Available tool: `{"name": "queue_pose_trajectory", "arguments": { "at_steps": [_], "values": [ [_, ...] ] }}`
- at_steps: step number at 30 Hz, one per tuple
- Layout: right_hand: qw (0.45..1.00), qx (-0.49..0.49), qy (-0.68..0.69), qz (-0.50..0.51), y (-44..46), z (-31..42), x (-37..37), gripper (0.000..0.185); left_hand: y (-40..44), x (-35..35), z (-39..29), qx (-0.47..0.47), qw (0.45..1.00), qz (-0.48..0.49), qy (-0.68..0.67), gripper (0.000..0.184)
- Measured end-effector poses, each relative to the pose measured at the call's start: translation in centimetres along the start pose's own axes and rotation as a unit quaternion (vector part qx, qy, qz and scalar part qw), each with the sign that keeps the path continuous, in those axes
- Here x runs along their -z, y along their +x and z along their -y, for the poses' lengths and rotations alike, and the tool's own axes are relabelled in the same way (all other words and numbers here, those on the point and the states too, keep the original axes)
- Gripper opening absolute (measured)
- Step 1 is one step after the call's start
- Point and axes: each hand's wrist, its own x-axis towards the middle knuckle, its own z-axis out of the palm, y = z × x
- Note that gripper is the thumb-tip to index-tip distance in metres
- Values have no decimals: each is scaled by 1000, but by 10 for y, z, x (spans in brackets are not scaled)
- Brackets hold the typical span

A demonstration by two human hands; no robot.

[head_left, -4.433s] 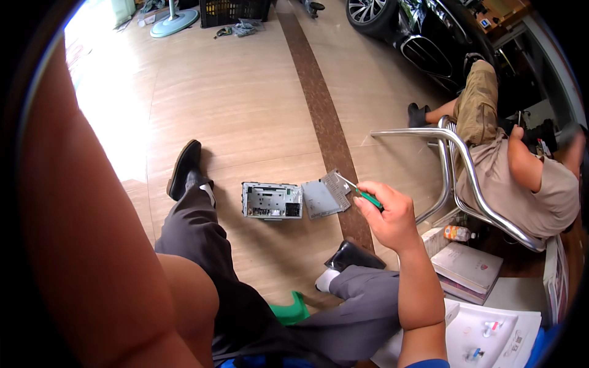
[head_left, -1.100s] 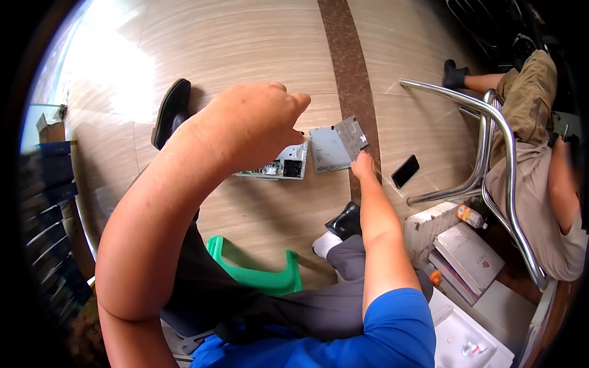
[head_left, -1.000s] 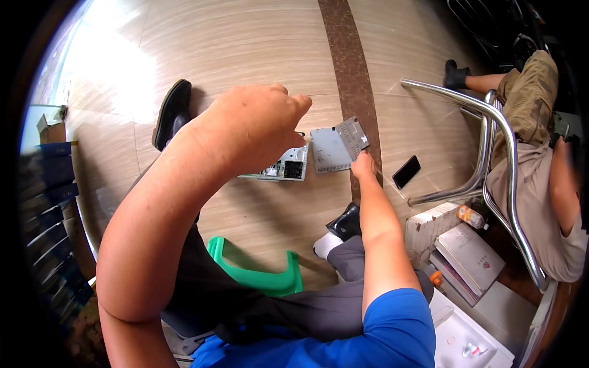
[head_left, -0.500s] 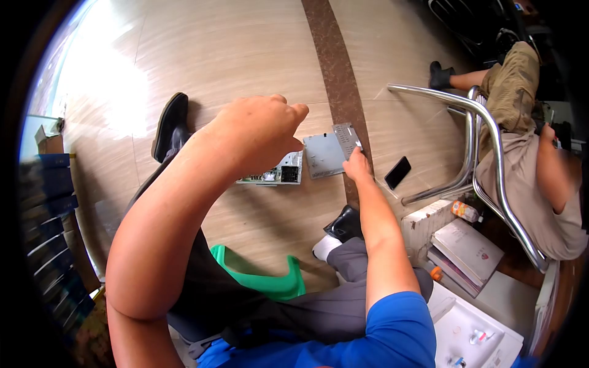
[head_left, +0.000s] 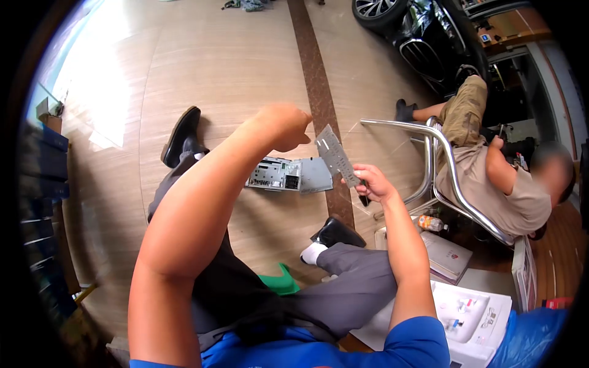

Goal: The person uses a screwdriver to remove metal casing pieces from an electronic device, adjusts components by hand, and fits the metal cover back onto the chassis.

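Observation:
My right hand [head_left: 375,183] pinches the lower end of a flat, perforated grey metal plate [head_left: 335,153], held tilted above the floor. My left hand [head_left: 285,127] is close to the plate's upper end, back of the hand toward me. It is blurred and its fingers are mostly hidden, so I cannot tell whether it holds anything. Below the hands, an opened metal electronics unit [head_left: 270,173] with exposed circuitry lies on the floor, a flat grey metal cover [head_left: 316,174] at its right side. A dark phone [head_left: 365,200] shows partly below my right hand.
A chrome tubular chair frame [head_left: 451,159] stands to the right, with a seated person [head_left: 491,178] beyond it. A black car [head_left: 423,43] is at the upper right. Near my right arm are a bottle [head_left: 432,223], a book [head_left: 446,254] and a white tray [head_left: 494,310]. A green stool [head_left: 281,282] shows beneath me.
My right hand has lifted the perforated plate from beside the cover and tilted it up. My left hand has shifted from above the unit to near the plate's upper end. The view has turned rightward.

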Motion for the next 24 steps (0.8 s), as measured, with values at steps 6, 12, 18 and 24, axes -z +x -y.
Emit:
{"name": "queue_pose_trajectory", "arguments": {
  "at_steps": [6,12,18,24],
  "values": [
    [984,126,49,112,-55,22,-72,58,-18,1,-12,-54,987,-71,-131,40],
    [972,145,95,160,-53,10,-85,65,-37,2,4,-5,969,-37,-245,26],
    [988,155,-12,7,-40,29,-79,41,-44,19,9,6,952,-37,-303,17],
    [793,339,-386,-328,-28,42,-89,39,-27,20,19,25,944,-88,-318,14]
  ]
}}
